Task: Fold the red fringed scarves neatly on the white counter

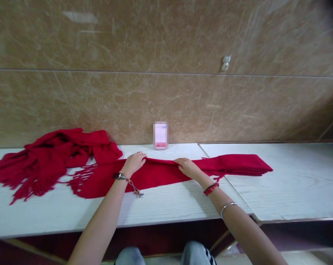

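Observation:
A red fringed scarf (155, 176) lies stretched out across the white table, its fringe toward the left. My left hand (133, 164) grips the far edge of this scarf, fingers curled over it. Farther right along the same edge, my right hand (188, 167) also has its fingers closed on the cloth. The fabric between the hands is slightly raised and folded. Beyond my right hand lies a flat, layered stack of folded red scarves (242, 163). To the left is a loose, crumpled heap of red scarves (72, 151) with fringes hanging forward.
The white table (299, 184) runs along a brown marbled wall (114, 99), with a seam between two tabletops. A phone-like upright object (160, 136), blurred out, leans against the wall behind the scarf. A small white hook (225, 63) is on the wall. My knees are below the table's front edge.

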Available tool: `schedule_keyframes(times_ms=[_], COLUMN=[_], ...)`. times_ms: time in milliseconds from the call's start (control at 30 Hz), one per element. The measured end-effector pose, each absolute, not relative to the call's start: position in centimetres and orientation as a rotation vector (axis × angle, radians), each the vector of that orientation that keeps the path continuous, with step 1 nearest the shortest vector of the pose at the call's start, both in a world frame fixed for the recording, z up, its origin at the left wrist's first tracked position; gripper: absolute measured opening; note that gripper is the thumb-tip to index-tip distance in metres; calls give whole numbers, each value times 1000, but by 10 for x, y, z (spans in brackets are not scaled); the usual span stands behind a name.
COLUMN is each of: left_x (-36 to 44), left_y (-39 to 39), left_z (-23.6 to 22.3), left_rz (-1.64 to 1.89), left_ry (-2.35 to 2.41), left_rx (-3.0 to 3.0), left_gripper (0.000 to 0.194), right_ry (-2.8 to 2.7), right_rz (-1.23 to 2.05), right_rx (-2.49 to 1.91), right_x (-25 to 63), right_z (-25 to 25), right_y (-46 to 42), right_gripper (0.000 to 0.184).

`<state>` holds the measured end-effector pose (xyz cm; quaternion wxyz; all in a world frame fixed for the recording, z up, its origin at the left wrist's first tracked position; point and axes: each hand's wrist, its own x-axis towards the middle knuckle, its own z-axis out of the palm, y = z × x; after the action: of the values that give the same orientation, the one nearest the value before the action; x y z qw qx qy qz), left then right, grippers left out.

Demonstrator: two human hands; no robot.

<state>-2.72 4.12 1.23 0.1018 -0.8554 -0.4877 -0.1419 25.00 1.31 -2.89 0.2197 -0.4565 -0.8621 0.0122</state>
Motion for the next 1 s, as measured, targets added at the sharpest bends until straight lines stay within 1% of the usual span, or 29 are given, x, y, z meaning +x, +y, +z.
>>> schedule_keyframes(times_ms=[100, 200, 267, 400, 467, 667, 833, 867, 967, 1000], left_x=[-29, -33, -35, -37, -36, -32, -25, -23, -15, -13], left_y=[35, 30, 28, 30, 33, 37, 35, 33, 27, 25], left_z=[21, 29, 30, 22, 16, 7, 3, 2, 3, 3], left_rz=[-579, -590, -484, -146, -76, -221, -294, -296, -257, -233], left_ry=[-1411, -1312, -1266, -1383, -1451, -1480, -1326, -1305, -1296, -1302], left_rx=[-2487, -2593, -2713, -2811, -2775, -2661, -2890, -2945, -3044, -3062], left_gripper=[24, 19, 16, 28, 33, 39, 33, 38, 61, 65], right_ry=[-2280, -2126, -2104, -2317, -2403, -2406, -2374, -2362, -2393, -2416], right_rz=[12, 6, 30, 139, 166, 149, 173, 176, 186, 188], right_rx=[-1293, -1283, -1243, -1185, -1175, -1195, -1198, -1202, -1172, -1156], right_x=[252, 258, 262, 266, 266, 267, 266, 266, 266, 267], right_z=[-23, -17, -15, -19, -23, -29, -32, -32, -31, -31], right_y=[12, 9, 8, 7, 8, 13, 14, 14, 14, 13], right_gripper=[34, 32, 31, 29, 32, 38, 37, 36, 34, 34])
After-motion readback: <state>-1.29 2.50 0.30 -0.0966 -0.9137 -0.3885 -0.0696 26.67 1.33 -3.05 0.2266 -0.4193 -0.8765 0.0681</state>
